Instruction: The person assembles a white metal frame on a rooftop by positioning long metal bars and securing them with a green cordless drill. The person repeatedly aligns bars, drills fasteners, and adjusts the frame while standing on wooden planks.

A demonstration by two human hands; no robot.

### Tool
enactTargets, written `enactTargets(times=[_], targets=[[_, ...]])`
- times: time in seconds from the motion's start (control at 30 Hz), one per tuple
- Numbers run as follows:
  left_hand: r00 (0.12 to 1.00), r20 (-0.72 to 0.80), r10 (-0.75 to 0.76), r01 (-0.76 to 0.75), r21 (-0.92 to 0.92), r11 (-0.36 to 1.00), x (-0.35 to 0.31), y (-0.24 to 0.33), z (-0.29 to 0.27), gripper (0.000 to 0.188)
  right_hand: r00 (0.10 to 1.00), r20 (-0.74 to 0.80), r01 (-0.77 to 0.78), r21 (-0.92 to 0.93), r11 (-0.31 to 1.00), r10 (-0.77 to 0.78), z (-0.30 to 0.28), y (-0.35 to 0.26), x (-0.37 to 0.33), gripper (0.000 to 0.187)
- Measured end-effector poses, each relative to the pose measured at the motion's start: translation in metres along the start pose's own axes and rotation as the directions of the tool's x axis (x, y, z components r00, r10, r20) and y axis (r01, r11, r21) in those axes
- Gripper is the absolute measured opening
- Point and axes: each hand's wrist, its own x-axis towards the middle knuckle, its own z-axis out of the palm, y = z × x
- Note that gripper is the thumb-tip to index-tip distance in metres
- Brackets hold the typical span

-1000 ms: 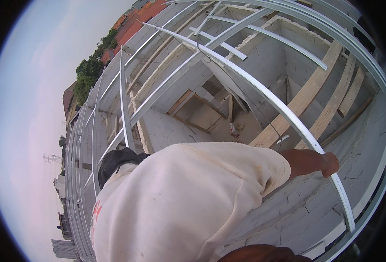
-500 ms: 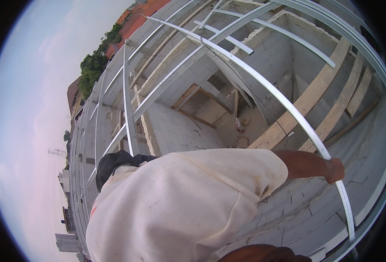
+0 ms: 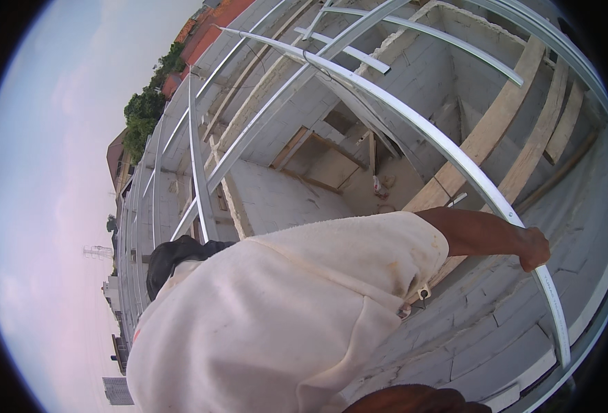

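"That long rail looks like metal to me."
"Smooth, too, with a bright gloss. These planks are bare wood, quite matt."
"And the block walls?"
"Dull and chalky on the faces, rough and crusty along the tops."
"The pale shirt is soft, matt cloth."
"Yes, rumpled, with a few smudges on it."
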Motion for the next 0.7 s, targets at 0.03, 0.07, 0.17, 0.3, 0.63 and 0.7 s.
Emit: enactTargets(times=[0.03,0.07,0.17,0.3,0.63,0.7], targets=[[1.000,0.007,-0.005,0.005,0.006,1.000,0.000,0.001,0.001,0.032,1.000,0.005,0.002,-0.001,1.000,-0.002,0.000,0.000,0.000,0.069],[1.000,0.013,-0.010,0.010,0.012,1.000,-0.001,0.001,0.001,0.033,1.000,0.010,0.007,0.000,1.000,-0.007,0.001,0.001,0.003,0.069],[1.000,0.019,0.018,-0.019,0.004,1.000,0.005,0.000,-0.001,0.033,1.000,0.005,0.017,0.012,1.000,-0.017,0.002,0.002,0.004,0.069],[0.998,0.013,0.053,-0.053,-0.010,0.999,0.007,-0.008,0.005,0.031,0.999,0.024,0.031,0.032,0.999,-0.032,0.004,0.004,0.003,0.069],[1.000,-0.006,0.009,-0.009,0.004,1.000,-0.007,-0.002,0.004,0.036,0.998,0.039,0.041,0.063,0.997,-0.044,0.003,0.017,0.001,0.069],[0.999,0.024,-0.024,0.025,-0.036,0.999,-0.009,-0.006,0.001,0.036,0.998,0.046,0.046,0.077,0.996,-0.049,0.004,0.019,0.000,0.069]])
